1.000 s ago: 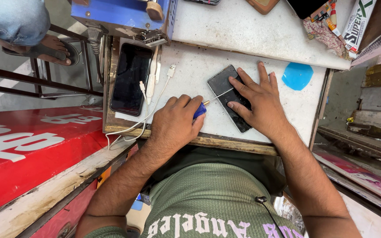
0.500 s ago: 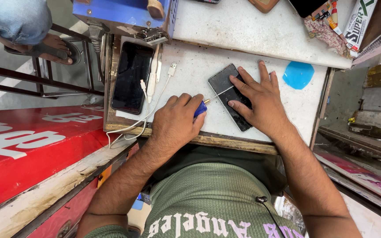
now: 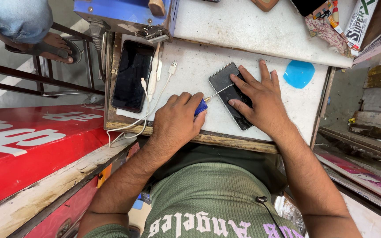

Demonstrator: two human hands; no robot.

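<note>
Now keep your right hand [image 3: 261, 99] spread flat pinning the phone [image 3: 231, 94] while your left hand [image 3: 177, 123], fisted around the blue-handled screwdriver [image 3: 204, 105], holds its tip square at the phone's near edge.

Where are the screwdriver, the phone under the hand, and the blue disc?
screwdriver [image 3: 200, 107], head view, on its blue handle.
phone [image 3: 222, 80], head view, on its bare upper glass.
blue disc [image 3: 299, 74], head view, on its middle.

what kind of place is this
Probably a small phone repair stall: the left hand works a blue-handled screwdriver at a dark phone, another phone and white cables lie alongside.
</note>
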